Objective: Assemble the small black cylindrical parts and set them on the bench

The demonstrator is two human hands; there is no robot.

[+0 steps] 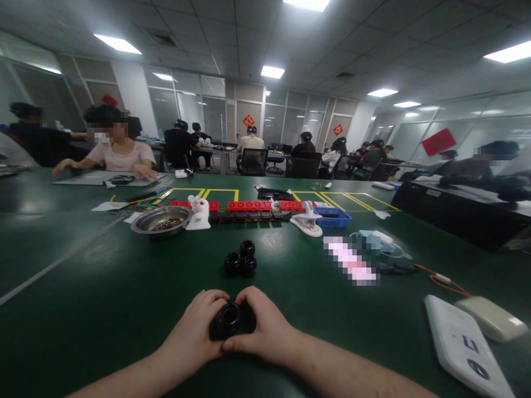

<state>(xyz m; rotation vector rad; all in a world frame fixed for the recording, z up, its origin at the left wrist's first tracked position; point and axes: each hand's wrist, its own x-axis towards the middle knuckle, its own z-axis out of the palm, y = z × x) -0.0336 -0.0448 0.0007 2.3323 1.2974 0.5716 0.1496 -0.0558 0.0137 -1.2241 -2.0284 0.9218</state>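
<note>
My left hand (194,331) and my right hand (265,327) meet at the near edge of the green table (103,298). Together they grip one black round plastic part (226,320) with a ring-shaped opening facing up. Fingers of both hands wrap its sides, thumbs touching below it. A short way beyond, a cluster of three similar black round parts (240,261) lies on the table, apart from my hands.
A metal bowl (161,220) with small pieces, a white holder (198,213), a row of red blocks (249,205), a white clamp (307,221) and a blue tray (332,216) stand further back. White devices (464,342) lie at right. Other people sit at surrounding tables.
</note>
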